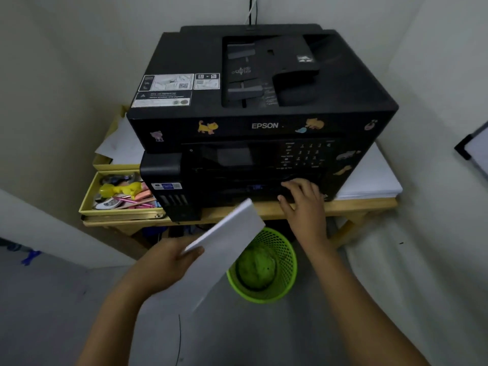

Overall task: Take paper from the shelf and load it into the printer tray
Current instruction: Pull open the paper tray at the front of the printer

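The left hand (169,262) grips a tilted stack of white paper (227,241) in front of the black Epson printer (253,107) on the wooden table (343,204); the right hand (303,202), fingers spread, rests on the printer's lower front; a green mesh bin (266,268) stands below.

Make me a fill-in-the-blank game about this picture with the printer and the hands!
1. The left hand holds a stack of white ____.
2. The right hand touches the front of the black ____.
3. The mesh wastebasket on the floor is ____ in colour.
4. The cat stickers are stuck on the printer's ____.

Missing words: paper; printer; green; front
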A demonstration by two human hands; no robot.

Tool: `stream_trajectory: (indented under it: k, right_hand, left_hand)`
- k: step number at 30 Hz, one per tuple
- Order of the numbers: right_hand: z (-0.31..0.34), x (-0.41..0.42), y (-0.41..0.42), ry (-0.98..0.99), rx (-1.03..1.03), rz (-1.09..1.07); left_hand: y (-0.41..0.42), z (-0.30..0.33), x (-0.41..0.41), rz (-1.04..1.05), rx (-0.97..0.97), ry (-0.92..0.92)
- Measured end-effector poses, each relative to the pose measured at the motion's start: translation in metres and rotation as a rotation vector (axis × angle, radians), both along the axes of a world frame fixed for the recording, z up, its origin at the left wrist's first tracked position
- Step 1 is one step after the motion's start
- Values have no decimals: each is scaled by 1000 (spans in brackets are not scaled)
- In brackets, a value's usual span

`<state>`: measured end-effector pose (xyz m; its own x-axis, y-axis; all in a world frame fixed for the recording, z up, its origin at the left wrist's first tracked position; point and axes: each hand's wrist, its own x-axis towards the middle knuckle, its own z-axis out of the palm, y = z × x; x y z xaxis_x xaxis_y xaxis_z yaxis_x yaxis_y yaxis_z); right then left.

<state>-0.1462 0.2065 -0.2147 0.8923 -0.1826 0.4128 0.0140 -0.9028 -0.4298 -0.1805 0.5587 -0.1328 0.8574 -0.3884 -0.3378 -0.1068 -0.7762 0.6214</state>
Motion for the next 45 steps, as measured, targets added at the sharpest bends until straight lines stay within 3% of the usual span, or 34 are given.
stream_trajectory:
  k: [7, 12, 24, 45]
  right_hand:
    - [23, 5, -27, 111, -28, 198]
    - [30, 4, -30, 198, -15, 290]
    - [8, 23, -35, 87, -154, 296]
    - [11, 22, -33, 147, 4, 317]
  left_hand:
    - [-56, 8, 49, -358, 301, -201]
    - [-77, 4, 82, -427, 389, -219]
    - [-88, -19, 105, -277, 394, -77]
    - [-89, -22, 92, -265, 388, -67]
